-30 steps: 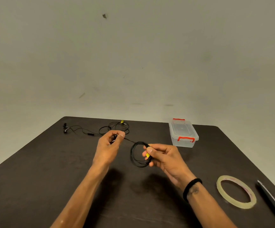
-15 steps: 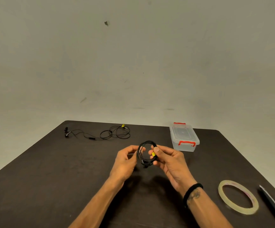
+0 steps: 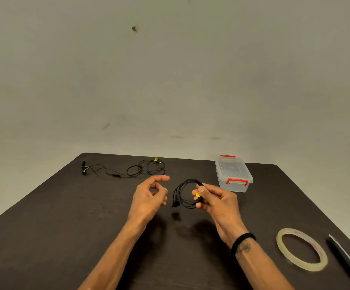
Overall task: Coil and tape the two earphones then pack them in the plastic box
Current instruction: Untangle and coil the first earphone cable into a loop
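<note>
A: Why does the right hand (image 3: 216, 200) pinch the coiled earphone (image 3: 185, 193) just left of the plastic box (image 3: 233, 174)?

B: Likely keeping its loops together for taping; the left hand (image 3: 149, 195) hovers loosely curled, holding nothing.

- Black coiled earphone cable (image 3: 187, 193), yellow tag (image 3: 198, 194).
- Clear plastic box (image 3: 233, 173), red latches.
- Dark brown wooden surface (image 3: 44, 237).
- Pale translucent tape ring (image 3: 301, 249).

The table (image 3: 65, 237) under my arms is dark, matt wood grain. My plastic box (image 3: 233, 174) is clear and glossy (red clips), and the tape roll (image 3: 301, 266), lower right, looks translucent and smooth.
</note>
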Demonstrator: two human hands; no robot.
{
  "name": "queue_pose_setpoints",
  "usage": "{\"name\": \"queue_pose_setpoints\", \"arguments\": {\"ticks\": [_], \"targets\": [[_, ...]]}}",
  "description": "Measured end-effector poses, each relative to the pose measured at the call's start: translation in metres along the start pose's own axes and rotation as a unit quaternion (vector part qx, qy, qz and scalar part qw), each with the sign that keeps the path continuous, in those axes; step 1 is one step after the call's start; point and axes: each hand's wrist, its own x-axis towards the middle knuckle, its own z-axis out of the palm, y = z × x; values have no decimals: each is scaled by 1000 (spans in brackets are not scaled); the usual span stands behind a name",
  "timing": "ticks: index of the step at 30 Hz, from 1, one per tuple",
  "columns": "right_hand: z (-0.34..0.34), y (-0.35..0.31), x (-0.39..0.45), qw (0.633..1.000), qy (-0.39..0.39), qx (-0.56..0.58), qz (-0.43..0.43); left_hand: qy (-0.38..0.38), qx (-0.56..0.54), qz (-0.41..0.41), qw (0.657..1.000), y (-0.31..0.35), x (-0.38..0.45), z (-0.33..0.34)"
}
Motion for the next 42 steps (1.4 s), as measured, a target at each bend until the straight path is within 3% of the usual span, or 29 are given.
{"name": "queue_pose_setpoints", "arguments": {"ticks": [4, 12, 18, 26, 30, 36, 42], "targets": [[0, -1, 1, 1000, 0, 12, 14, -58, 53, 42, 996, -2, 1, -2], [0, 0, -1, 995, -30, 73, 64, -41, 95, 50, 993, 1, -3, 2], [4, 5, -4, 997, -26, 46, 51, -84, -39, -33, 995, 1, -6, 9], [7, 8, -4, 1000, 19, -22, -13, -97, -219, -171, 956, 8, -7, 9], [7, 8, -4, 999, 27, -29, -30, -109, -211, -141, 961, 9, -10, 11], [9, 13, -5, 996, 15, -75, -49, -57, -175, -126, 975, 6, -14, 15], [9, 14, -5, 995, 16, -79, -59, -106, -231, -154, 955, 15, -14, 15]]}}
